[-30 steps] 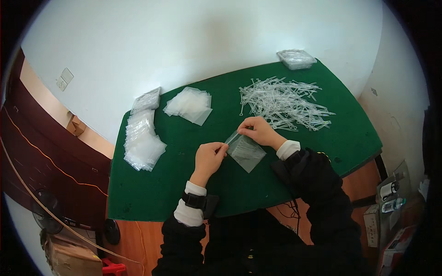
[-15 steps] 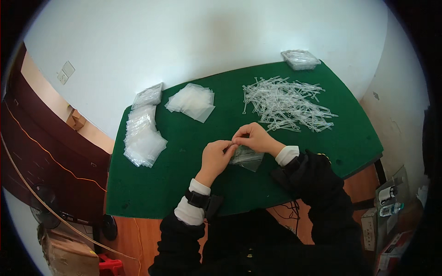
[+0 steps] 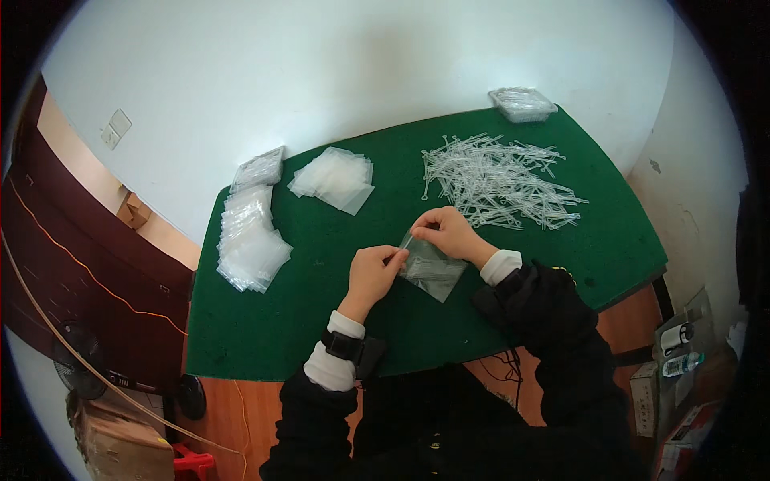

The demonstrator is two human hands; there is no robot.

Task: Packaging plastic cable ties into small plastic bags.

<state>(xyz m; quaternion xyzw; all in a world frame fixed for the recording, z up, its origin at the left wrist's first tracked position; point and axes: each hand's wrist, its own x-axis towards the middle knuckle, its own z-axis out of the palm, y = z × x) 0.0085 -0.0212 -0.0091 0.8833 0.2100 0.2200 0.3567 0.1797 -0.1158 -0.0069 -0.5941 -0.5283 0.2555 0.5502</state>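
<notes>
Both hands pinch the top edge of a small clear plastic bag (image 3: 437,276) over the near middle of the green table. Slim clear pieces show inside it. My left hand (image 3: 372,276) grips one corner of that edge between thumb and fingers. Further along the same edge, my right hand (image 3: 447,232) has thumb and forefinger closed on it. Beyond my right hand lies a loose heap of thin clear plastic sticks with small looped ends (image 3: 501,180). To the left are a loose pile of flat clear bags (image 3: 335,178) and an overlapping row of bags (image 3: 250,244).
The green cloth-covered table (image 3: 313,329) meets a white wall at its far edge. A clear tray of similar pieces (image 3: 523,104) stands at the far right corner, and another clear pack (image 3: 258,168) at the far left. A cardboard box (image 3: 124,441) is on the floor at left.
My hands have moved slightly apart along the bag's top edge, my right hand shifting up. More of the bag now shows, hanging flatter below my fingers.
</notes>
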